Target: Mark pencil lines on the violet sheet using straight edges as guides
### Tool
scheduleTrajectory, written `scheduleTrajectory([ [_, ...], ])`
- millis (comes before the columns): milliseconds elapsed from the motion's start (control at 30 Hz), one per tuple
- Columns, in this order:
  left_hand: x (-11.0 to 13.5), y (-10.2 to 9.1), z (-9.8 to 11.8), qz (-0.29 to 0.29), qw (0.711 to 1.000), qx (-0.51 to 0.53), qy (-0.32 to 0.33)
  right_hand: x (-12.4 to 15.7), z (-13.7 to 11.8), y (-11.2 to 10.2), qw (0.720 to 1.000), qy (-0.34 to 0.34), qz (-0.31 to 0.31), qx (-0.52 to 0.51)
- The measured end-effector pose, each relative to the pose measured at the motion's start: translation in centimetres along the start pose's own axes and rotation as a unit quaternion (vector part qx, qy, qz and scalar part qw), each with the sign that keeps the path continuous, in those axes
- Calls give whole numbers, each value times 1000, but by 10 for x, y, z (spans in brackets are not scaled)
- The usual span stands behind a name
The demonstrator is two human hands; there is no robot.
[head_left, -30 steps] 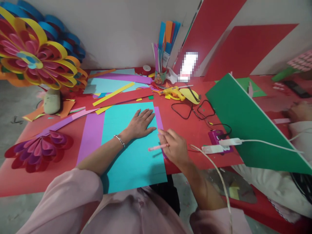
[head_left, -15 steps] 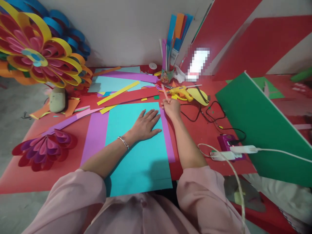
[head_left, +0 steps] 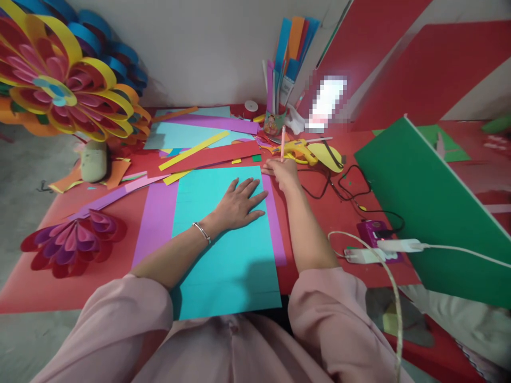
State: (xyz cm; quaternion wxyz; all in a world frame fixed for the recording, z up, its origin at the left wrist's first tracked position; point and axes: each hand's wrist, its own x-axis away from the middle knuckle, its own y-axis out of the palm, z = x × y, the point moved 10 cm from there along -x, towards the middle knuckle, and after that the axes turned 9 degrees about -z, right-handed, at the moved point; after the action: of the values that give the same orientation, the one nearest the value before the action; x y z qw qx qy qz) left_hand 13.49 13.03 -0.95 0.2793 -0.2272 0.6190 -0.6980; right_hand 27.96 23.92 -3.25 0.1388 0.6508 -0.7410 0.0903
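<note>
- Presses the left hand (head_left: 239, 205) flat on a turquoise sheet (head_left: 223, 271) at the centre of the frame, fingers spread wide, with a silver bracelet (head_left: 202, 232) at the wrist.
- Grips a pink pen (head_left: 283, 143) in the right hand (head_left: 282, 173), just right of centre, near the sheet's upper right corner, the pen pointing toward the top of the frame.
- Has the turquoise sheet lying from mid-frame down to the near edge of the red tabletop (head_left: 51, 290), with purple paper (head_left: 155, 223) showing along both sides.
- At left, a piece of red and purple loops (head_left: 74, 242); at upper left, a big paper flower (head_left: 59, 90).
- At upper middle, a cup (head_left: 273, 126) of coloured strips; below and right of it, a yellow glue gun (head_left: 301, 153).
- At right, a purple power strip (head_left: 369, 231) beside a tilted green board (head_left: 427, 213).
</note>
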Motion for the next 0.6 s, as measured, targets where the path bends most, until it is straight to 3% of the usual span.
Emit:
scheduleTrajectory([
  [300, -2, 1, 0, -14, 1000, -9, -5, -9, 4, 8, 998, -42, -18, 38],
  [400, -2, 0, 0, -14, 1000, -12, -6, -4, -7, 6, 981, -100, -13, 166],
  [500, -2, 0, 1, -14, 1000, -19, -6, 1, -17, 7, 938, -151, -8, 311],
  [600, -2, 0, 1, -10, 1000, -9, -4, -3, -16, 8, 930, -151, -18, 333],
])
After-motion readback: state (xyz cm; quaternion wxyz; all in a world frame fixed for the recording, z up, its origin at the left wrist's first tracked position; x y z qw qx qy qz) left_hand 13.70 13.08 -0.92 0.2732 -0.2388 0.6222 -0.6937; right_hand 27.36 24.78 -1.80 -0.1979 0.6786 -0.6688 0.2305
